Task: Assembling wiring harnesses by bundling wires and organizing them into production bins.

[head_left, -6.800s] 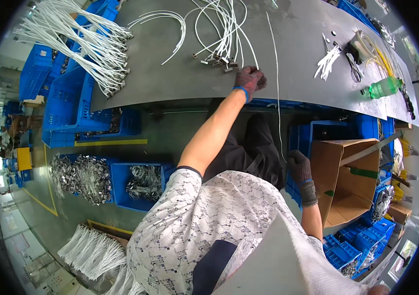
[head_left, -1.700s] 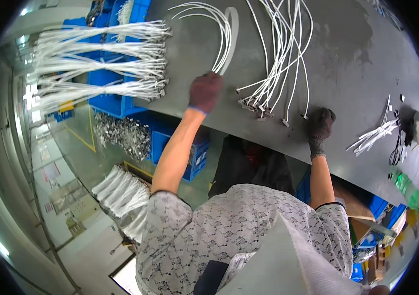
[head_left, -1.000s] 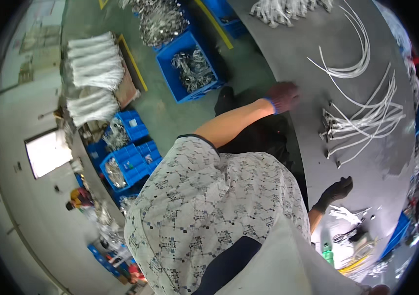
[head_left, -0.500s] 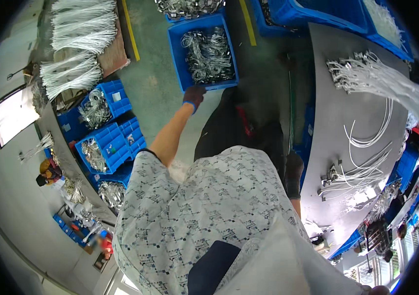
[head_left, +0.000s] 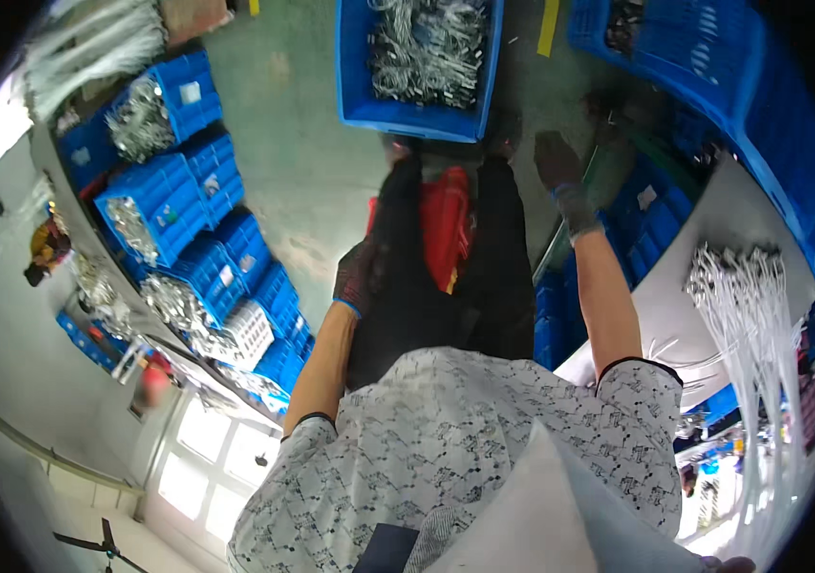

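Blue plastic forms the open crate [head_left: 407, 122] on the floor ahead of your feet; silvery-white coiled cables [head_left: 431, 57] with metal ends lie inside it. Your left hand [head_left: 355, 272], in a dark red glove with a blue cuff, is at the left thigh of your black trousers [head_left: 393, 315] and appears to touch the cloth. The fingers blend into the dark fabric; whether they are clenched or relaxed cannot be determined. Your right hand [head_left: 557, 167], in a dark grey glove, extends forward, clear of the right leg. It is blurred; no object is visible in it, but its finger closure cannot be confirmed.

Change of state: half a second ago, your left hand was at the near rim of the crate; it is now apart from it. Your right hand has advanced from the edge of the grey worktable [head_left: 723, 215]. The view has turned further from that surface. Loose white cables [head_left: 704, 363] remain on the worktable, and bundled white cables [head_left: 751, 296] stand at the far right.

Assessment: neither hand appears engaged with any cable, so handling is probably interrupted at this point. A red object [head_left: 446, 224], type unconfirmed, sits between your legs.
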`<state>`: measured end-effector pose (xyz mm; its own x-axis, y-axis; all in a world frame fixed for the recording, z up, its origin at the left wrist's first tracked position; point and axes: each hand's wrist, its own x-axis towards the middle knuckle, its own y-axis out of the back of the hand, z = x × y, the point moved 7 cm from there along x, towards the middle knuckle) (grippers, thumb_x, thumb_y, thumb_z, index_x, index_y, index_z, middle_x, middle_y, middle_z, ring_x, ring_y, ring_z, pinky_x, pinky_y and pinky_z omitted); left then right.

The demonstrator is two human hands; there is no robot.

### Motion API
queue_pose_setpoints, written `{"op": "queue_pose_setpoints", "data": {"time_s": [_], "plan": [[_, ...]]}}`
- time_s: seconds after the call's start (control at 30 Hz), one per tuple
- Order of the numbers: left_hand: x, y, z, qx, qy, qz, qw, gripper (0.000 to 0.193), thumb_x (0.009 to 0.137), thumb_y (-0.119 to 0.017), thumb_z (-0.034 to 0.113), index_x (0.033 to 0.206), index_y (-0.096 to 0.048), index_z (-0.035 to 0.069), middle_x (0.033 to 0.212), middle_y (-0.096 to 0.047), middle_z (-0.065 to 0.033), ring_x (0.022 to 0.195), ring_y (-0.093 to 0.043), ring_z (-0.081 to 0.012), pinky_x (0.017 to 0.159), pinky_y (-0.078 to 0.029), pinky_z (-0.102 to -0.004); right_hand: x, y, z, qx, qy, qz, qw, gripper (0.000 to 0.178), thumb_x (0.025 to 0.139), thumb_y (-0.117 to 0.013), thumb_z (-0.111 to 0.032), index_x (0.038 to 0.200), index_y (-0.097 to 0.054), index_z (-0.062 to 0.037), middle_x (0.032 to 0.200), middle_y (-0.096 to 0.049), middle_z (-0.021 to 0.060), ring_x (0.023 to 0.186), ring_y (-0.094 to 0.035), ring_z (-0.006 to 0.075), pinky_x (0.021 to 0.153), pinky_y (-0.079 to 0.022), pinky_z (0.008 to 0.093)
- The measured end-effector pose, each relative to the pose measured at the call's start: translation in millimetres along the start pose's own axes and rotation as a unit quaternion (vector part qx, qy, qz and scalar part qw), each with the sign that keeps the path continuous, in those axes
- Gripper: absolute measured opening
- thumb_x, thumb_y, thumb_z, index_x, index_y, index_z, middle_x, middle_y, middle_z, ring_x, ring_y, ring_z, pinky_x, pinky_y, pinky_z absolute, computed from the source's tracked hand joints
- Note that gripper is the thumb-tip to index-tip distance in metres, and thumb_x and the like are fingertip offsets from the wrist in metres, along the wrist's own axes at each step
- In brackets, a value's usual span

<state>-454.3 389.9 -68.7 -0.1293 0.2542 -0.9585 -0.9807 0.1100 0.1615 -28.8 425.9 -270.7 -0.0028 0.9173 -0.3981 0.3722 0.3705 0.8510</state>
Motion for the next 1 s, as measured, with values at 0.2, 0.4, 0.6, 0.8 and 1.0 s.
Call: {"op": "queue_pose_setpoints", "data": {"time_s": [0.2,0.4,0.6,0.8,1.0], "plan": [[96.5,-70.9,-25.1,0.184,-0.149,-0.115,0.965,0.015,0.091,-0.058,0.014,0.102,-0.065,0.007,0.078,-0.062,-0.0106,0.066,-0.059,-0.0294,0.059,-0.047,-0.0396,152.4,-29.2,-30.8,0.302,-0.191,-0.133,0.924,0.035,0.093,-0.055,-0.034,0.118,-0.064,-0.0105,0.107,-0.069,0.0218,0.100,-0.067,0.0384,0.084,-0.053,0.0494],[220.5,-92.7,-34.3,-0.045,0.194,-0.140,0.970,0.016,0.095,-0.060,0.028,0.093,-0.065,0.013,0.064,-0.055,0.0008,0.050,-0.048,-0.0082,0.042,-0.033,-0.0264,284.8,-146.4,-70.1,0.174,-0.074,-0.106,0.976,0.034,0.094,-0.052,-0.038,0.115,-0.067,-0.0147,0.102,-0.071,0.0188,0.097,-0.068,0.0402,0.086,-0.053,0.0500],[331.9,-71.5,9.4,0.067,0.059,-0.266,0.960,0.019,0.088,-0.064,0.027,0.096,-0.064,0.011,0.069,-0.059,-0.0037,0.054,-0.055,-0.0151,0.049,-0.043,-0.0309,355.8,-246.2,-136.1,0.174,0.011,-0.152,0.973,0.033,0.090,-0.056,-0.035,0.112,-0.068,-0.0138,0.106,-0.071,0.0199,0.096,-0.068,0.0410,0.086,-0.053,0.0528],[349.0,-82.7,47.8,0.391,-0.439,-0.142,0.796,0.024,0.072,-0.070,0.011,0.095,-0.063,0.008,0.093,-0.061,-0.0115,0.085,-0.065,-0.0325,0.072,-0.055,-0.0423,379.7,-378.4,-165.5,0.052,-0.090,-0.213,0.971,0.031,0.093,-0.060,-0.036,0.112,-0.070,-0.0140,0.111,-0.068,0.0257,0.107,-0.066,0.0379,0.090,-0.053,0.0485],[358.0,-54.9,72.7,0.312,-0.400,-0.111,0.855,0.029,0.073,-0.068,0.003,0.101,-0.062,0.007,0.099,-0.060,-0.0115,0.091,-0.065,-0.0305,0.072,-0.056,-0.0415,374.1,-363.3,-203.6,0.017,-0.122,-0.147,0.982,0.030,0.089,-0.065,-0.030,0.117,-0.068,-0.0208,0.114,-0.065,0.0199,0.105,-0.065,0.0398,0.088,-0.053,0.0508]]}}
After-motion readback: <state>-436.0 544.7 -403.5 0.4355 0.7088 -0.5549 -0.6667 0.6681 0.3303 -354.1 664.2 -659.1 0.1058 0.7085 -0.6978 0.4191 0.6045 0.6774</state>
